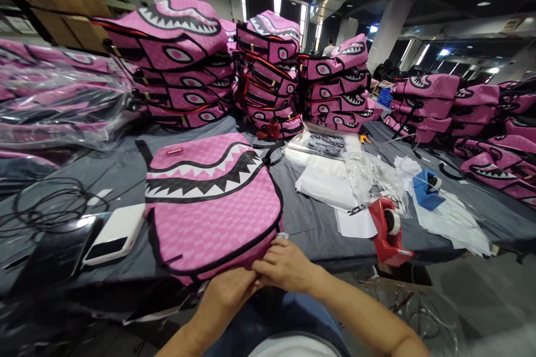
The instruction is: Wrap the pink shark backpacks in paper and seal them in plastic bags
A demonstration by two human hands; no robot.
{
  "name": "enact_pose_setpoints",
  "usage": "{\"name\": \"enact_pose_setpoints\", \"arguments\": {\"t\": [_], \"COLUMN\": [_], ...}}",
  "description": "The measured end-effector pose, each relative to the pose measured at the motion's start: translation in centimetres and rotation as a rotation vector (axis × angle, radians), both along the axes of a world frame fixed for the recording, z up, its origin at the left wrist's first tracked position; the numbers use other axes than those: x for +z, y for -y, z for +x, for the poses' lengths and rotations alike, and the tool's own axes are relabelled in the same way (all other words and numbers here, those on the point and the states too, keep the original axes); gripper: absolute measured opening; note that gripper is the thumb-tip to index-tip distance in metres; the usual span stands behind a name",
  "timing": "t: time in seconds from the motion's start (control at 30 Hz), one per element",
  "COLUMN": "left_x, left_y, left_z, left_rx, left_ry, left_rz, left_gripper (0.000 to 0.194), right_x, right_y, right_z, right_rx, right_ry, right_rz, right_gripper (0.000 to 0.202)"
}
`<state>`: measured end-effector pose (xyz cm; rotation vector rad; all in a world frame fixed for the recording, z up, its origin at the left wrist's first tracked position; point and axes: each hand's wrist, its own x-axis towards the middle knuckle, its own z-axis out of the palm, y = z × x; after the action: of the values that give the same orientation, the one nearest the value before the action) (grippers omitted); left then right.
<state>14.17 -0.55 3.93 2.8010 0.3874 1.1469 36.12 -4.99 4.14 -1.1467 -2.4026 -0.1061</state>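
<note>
A pink checkered backpack with a black-and-white shark-mouth print lies on the table, its near edge toward me. At that edge my left hand is closed, with its fingertips hidden against the bag's lower rim. My right hand meets it from the right, fingers bent and pressed together on the backpack's near right corner. The two hands touch. A small whitish piece shows just above the right knuckles; I cannot make out what it is.
Stacks of similar backpacks stand along the back, some bagged in clear plastic at left. A white power bank and black cables lie left. Plastic bags, a red tape dispenser and a blue tape dispenser sit right.
</note>
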Motion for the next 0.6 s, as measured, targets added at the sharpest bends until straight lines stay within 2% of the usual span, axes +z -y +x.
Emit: {"name": "enact_pose_setpoints", "arguments": {"t": [0.07,0.13,0.2,0.27,0.33,0.37,0.43,0.5,0.6], "left_x": [-0.5,-2.1,-4.2,-6.0,-6.8,-6.6,-5.1,-2.7,0.8], "left_y": [-0.6,-1.2,-1.6,-1.8,-1.7,-1.5,-1.0,-0.1,1.2], "left_z": [-2.0,-4.7,-7.0,-8.3,-8.4,-8.1,-7.3,-6.1,-3.1], "left_rx": [0.028,0.109,0.191,0.270,0.354,0.385,0.395,0.355,0.261], "left_ry": [0.002,-0.019,-0.038,-0.047,-0.030,-0.013,0.012,0.025,-0.013], "left_rz": [0.153,0.229,0.230,0.243,0.286,0.309,0.339,0.312,0.155], "left_gripper": [0.017,0.032,0.045,0.055,0.063,0.065,0.061,0.052,0.042], "right_x": [0.5,1.1,1.9,2.4,2.6,2.5,2.0,1.2,0.2], "right_y": [-0.7,-1.2,-1.3,-1.2,-1.1,-1.0,-1.1,-1.3,-1.7], "right_z": [-0.2,-0.1,0.2,0.3,0.1,-0.1,-0.6,-0.9,-1.0], "right_rx": [0.032,0.047,0.091,0.092,0.047,0.027,-0.003,-0.015,-0.021], "right_ry": [0.141,0.187,0.235,0.285,0.331,0.353,0.386,0.382,0.316], "right_rz": [-0.026,-0.053,-0.082,-0.104,-0.116,-0.118,-0.112,-0.094,-0.046], "right_gripper": [0.033,0.036,0.035,0.030,0.023,0.020,0.016,0.016,0.019]}}
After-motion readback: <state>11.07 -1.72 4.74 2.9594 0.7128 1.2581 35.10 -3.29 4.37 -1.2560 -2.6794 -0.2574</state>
